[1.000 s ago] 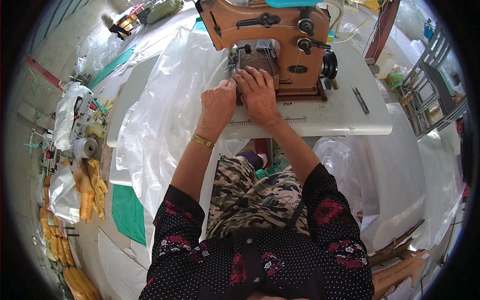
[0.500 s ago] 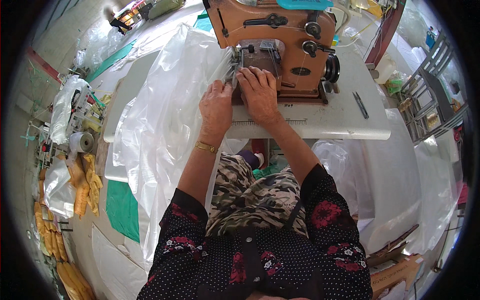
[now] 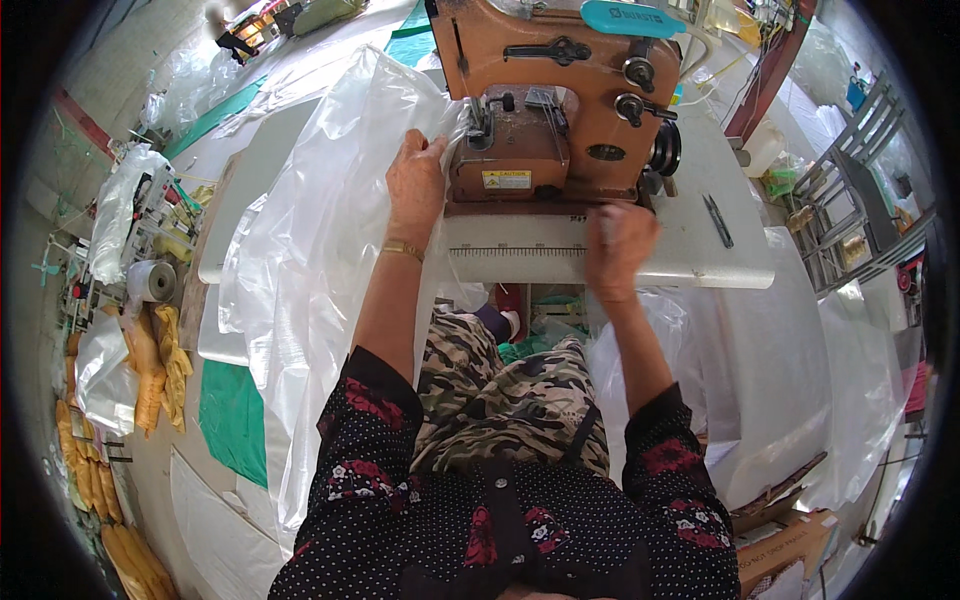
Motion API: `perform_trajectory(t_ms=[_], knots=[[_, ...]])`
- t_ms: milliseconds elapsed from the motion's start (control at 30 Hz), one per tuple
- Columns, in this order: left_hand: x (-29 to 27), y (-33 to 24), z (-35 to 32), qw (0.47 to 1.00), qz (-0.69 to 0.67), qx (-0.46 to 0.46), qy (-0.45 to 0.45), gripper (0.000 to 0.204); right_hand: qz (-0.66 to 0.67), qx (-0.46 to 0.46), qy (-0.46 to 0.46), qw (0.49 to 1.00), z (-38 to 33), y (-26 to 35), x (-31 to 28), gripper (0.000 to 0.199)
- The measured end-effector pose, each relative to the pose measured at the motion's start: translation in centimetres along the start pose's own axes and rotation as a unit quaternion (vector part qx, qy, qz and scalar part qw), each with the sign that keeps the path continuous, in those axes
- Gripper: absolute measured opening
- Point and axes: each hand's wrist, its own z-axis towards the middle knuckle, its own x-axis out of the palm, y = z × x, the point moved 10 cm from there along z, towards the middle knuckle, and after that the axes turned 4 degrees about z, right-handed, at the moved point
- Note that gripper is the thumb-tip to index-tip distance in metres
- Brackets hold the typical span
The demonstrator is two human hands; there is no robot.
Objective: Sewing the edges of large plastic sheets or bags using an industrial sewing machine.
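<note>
A brown sewing machine (image 3: 600, 110) stands on a pale worktable (image 3: 520, 260). To the left of its needle area, a large translucent plastic sheet (image 3: 320, 190) drapes over the table and down past its front edge. My left hand (image 3: 415, 187) pinches the right edge of this sheet beside the machine's presser foot (image 3: 480, 125). Off the sheet, my right hand (image 3: 620, 248) is over the table's front edge, just before the right end of the machine base. Motion smears its curled fingers, so whether they hold anything is unclear.
Dark thread snips (image 3: 718, 222) lie on the table right of the machine. A teal plastic piece (image 3: 632, 18) sits atop the machine. Further right is a grey metal rack (image 3: 865, 180); a cardboard box (image 3: 790, 550) is at lower right. Yellow bundles (image 3: 145, 370) line the left.
My right hand has left the sheet by the needle and swung right, towards me. My left hand has shifted slightly left and up with the sheet edge, baring the machine's front plate.
</note>
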Motion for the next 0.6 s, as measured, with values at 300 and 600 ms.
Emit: perform_trajectory(t_ms=[300,600], knots=[[2.9,1.7,1.3,0.998,0.002,-0.024,0.052,0.026,-0.304,0.118,0.078,0.942,-0.1,-15.6,-7.1,0.045],[1.8,7.3,-1.6,0.991,-0.04,-0.12,-0.034,0.023,-0.338,0.228,0.19,0.893,-0.6,-19.3,-6.1,0.05]])
